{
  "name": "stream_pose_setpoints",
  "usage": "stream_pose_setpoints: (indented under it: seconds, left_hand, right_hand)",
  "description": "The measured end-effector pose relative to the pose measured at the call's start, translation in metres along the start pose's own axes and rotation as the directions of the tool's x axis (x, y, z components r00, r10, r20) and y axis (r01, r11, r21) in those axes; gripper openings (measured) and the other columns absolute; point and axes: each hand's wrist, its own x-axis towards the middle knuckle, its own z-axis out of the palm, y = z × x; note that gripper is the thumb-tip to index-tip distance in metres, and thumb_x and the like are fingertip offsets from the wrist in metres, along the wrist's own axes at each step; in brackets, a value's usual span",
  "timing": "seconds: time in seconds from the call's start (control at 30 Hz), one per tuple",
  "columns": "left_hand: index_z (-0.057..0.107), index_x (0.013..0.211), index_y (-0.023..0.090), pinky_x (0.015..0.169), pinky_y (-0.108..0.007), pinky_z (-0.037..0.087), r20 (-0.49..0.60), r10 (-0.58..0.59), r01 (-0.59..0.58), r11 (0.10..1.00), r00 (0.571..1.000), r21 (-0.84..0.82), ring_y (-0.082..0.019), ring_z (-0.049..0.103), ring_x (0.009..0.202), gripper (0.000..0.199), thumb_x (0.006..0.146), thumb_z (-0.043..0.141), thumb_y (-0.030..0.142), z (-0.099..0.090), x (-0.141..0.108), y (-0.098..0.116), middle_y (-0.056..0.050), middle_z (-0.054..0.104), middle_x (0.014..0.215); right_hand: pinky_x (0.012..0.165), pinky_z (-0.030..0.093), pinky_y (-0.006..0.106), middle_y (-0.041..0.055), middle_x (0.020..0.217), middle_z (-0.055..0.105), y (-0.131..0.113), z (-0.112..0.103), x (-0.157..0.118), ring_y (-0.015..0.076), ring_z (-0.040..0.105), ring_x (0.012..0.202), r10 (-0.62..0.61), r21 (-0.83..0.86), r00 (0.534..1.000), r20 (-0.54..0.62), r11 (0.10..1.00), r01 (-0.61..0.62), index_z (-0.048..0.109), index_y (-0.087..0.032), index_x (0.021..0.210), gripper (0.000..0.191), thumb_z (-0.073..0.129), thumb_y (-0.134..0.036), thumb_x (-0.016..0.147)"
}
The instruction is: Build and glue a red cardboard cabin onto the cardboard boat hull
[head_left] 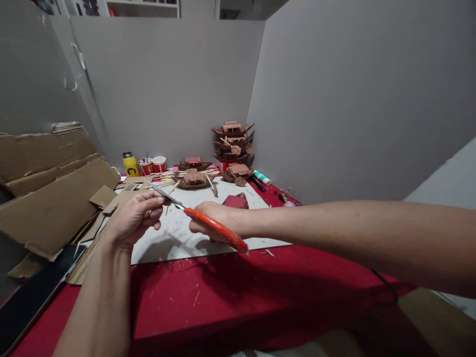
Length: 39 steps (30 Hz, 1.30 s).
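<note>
forearms apart — right hand holds scissors near white board's front edge.

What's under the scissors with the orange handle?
Below the scissors you can see a white board with shadows on it. The right hand covers part of the board, so anything directly beneath that hand is hidden.
</note>
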Motion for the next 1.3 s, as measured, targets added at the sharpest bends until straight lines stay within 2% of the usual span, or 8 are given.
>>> stream_pose_setpoints:
  seconds: [0.3,0.5,0.67,0.83,1.0,1.1,1.2,1.3]
  left_hand:
    - [0.059,0.068,0.014,0.037,-0.015,0.04,-0.082,0.057,-0.055,0.998,0.995,0.027,0.0,0.023,0.034,0.019,0.068,0.076,0.021,-0.015,-0.001,0.003,0.013,0.029,0.044]
    - [0.059,0.071,0.014,0.039,-0.017,0.043,-0.09,0.128,-0.128,0.992,0.988,0.0,-0.001,0.024,0.035,0.017,0.068,0.075,0.021,-0.005,-0.002,0.002,0.013,0.029,0.045]
    - [0.059,0.071,0.015,0.038,-0.017,0.043,-0.061,0.134,-0.136,0.99,0.989,-0.029,-0.002,0.025,0.035,0.016,0.068,0.074,0.019,0.007,-0.001,-0.003,0.012,0.03,0.044]
    - [0.059,0.076,0.016,0.041,-0.017,0.044,-0.065,0.154,-0.159,0.985,0.986,-0.071,-0.002,0.024,0.034,0.019,0.073,0.073,0.029,0.018,0.002,-0.005,0.013,0.027,0.047]
    - [0.062,0.096,0.015,0.046,-0.024,0.051,-0.061,0.058,-0.051,0.993,0.996,0.106,-0.008,0.05,0.043,0.05,0.076,0.06,0.062,0.023,0.012,-0.018,0.002,0.06,0.068]
    - [0.065,0.092,0.014,0.04,-0.02,0.043,-0.02,-0.023,0.028,0.961,1.0,0.276,-0.008,0.054,0.041,0.042,0.07,0.074,0.048,0.036,0.019,-0.041,-0.004,0.069,0.075]
    - [0.069,0.074,0.011,0.039,-0.019,0.038,0.055,-0.117,0.088,0.923,0.992,0.375,-0.008,0.049,0.038,0.023,0.063,0.08,0.028,0.051,0.022,-0.063,-0.002,0.066,0.059]
    - [0.067,0.06,0.011,0.039,-0.019,0.036,0.039,-0.167,0.135,0.898,0.985,0.419,-0.008,0.047,0.038,0.012,0.063,0.076,0.019,0.054,0.023,-0.071,0.0,0.06,0.049]
  right_hand:
    - [0.046,0.041,0.021,-0.0009,0.068,0.055,-0.02,0.01,0.004,0.012,0.053,0.055,-0.084,0.33,0.995,0.051,0.942,0.062,0.05,-0.019,0.074,0.019,0.05,-0.037,0.081]
    - [0.046,0.038,0.021,-0.0019,0.062,0.051,-0.029,-0.003,-0.008,0.0112,0.05,0.051,-0.046,0.179,0.999,0.013,0.983,0.043,0.046,-0.018,0.072,0.019,0.045,-0.033,0.084]
    - [0.046,0.027,0.024,-0.0038,0.051,0.039,-0.026,-0.002,-0.013,0.0091,0.036,0.048,-0.018,0.012,0.995,-0.103,1.0,0.019,0.039,-0.019,0.058,0.026,0.048,-0.024,0.082]
    - [0.049,0.028,0.024,-0.0042,0.055,0.042,-0.011,-0.01,-0.016,0.009,0.038,0.052,-0.033,-0.028,0.971,-0.236,0.999,0.027,0.041,-0.019,0.061,0.021,0.056,-0.02,0.075]
    - [0.049,0.032,0.024,-0.0028,0.053,0.044,0.009,-0.035,-0.036,0.0095,0.041,0.049,-0.033,-0.014,0.945,-0.327,0.999,0.03,0.04,-0.019,0.058,0.021,0.051,-0.018,0.076]
    - [0.052,0.038,0.025,-0.0005,0.054,0.047,0.017,-0.043,-0.056,0.0113,0.048,0.05,-0.031,0.025,0.943,-0.33,0.999,0.041,0.038,-0.02,0.055,0.025,0.043,-0.017,0.08]
    - [0.055,0.04,0.024,0.0004,0.057,0.048,0.025,-0.043,-0.073,0.0118,0.05,0.054,-0.055,0.055,0.944,-0.324,0.995,0.077,0.037,-0.02,0.054,0.026,0.042,-0.014,0.079]
    - [0.057,0.04,0.024,0.0017,0.06,0.05,0.035,-0.039,-0.084,0.0124,0.05,0.058,-0.082,0.072,0.94,-0.33,0.991,0.111,0.038,-0.02,0.053,0.025,0.043,-0.014,0.077]
